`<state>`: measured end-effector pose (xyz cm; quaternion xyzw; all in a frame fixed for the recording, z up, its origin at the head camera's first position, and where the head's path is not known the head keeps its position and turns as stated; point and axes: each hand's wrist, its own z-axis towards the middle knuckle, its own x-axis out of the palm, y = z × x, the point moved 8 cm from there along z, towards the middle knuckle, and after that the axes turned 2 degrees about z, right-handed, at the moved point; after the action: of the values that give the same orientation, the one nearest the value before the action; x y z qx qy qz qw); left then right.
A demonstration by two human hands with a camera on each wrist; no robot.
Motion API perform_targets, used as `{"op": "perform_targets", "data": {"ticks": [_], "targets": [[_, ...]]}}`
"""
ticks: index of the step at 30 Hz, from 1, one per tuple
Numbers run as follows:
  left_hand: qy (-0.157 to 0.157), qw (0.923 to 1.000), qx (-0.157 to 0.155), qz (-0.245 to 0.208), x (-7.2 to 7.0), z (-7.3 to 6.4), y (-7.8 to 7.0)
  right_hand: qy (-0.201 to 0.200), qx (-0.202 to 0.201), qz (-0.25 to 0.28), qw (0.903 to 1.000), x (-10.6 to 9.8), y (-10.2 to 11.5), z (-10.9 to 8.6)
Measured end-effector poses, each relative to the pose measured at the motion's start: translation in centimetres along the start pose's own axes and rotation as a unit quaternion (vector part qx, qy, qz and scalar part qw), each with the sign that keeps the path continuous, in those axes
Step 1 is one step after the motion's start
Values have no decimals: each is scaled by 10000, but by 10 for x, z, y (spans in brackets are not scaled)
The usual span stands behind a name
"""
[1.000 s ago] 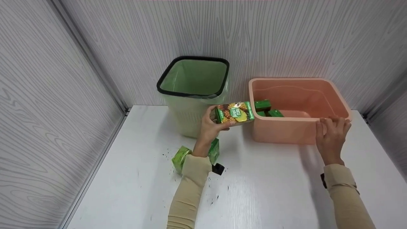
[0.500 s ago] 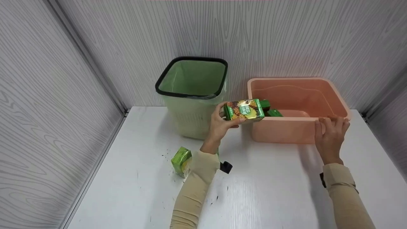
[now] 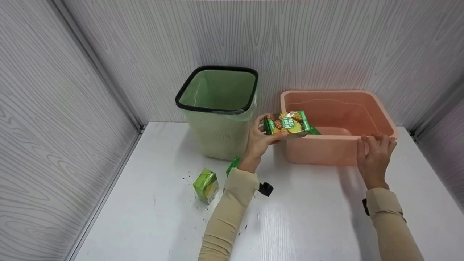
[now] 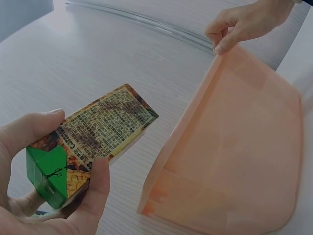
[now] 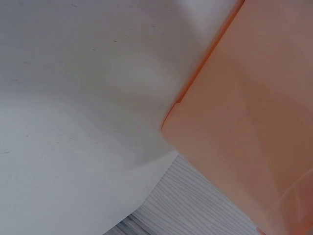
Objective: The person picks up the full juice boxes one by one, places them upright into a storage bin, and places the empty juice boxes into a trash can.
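My left hand [image 3: 259, 141] holds a green juice carton [image 3: 288, 123] with fruit pictures. It hovers by the front left corner of the pink plastic bin [image 3: 322, 150], hiding part of the rim. The left wrist view shows the carton's printed side [image 4: 105, 122] between thumb and fingers, apart from the bin wall. My right hand [image 3: 375, 157] grips the bin's front rim near its right corner. Inside the bin a bit of another green carton [image 3: 313, 130] shows; the rest is hidden. The right wrist view shows only the bin's outer wall [image 5: 234, 112] and the table.
A light green waste bin [image 3: 217, 134] with a black rim stands left of the pink bin. On the white table [image 3: 145, 217] sit a lime-green carton [image 3: 206, 186] and another green carton [image 3: 233, 166], partly behind my left forearm. Dark specks lie around them.
My left hand has carried the juice carton rightward to the pink bin's front left corner, covering more of the cartons inside. The right hand stays on the rim.
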<state>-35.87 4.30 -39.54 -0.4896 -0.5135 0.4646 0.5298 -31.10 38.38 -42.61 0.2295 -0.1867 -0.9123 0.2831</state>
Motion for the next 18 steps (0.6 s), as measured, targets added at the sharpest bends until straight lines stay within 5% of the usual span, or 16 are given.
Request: {"op": "perform_targets", "data": {"ticks": [8, 13, 18], "targets": [[166, 9990, 16, -419, 13, 5, -1, -96, -65, 48, 9999, 0, 0, 1], [221, 9985, -3, -504, 22, 9, -2, -241, -56, 139, 9996, -8, 20, 6], [302, 9979, -14, -577, 29, 12, -2, -130, -48, 99, 9999, -7, 11, 4]]}}
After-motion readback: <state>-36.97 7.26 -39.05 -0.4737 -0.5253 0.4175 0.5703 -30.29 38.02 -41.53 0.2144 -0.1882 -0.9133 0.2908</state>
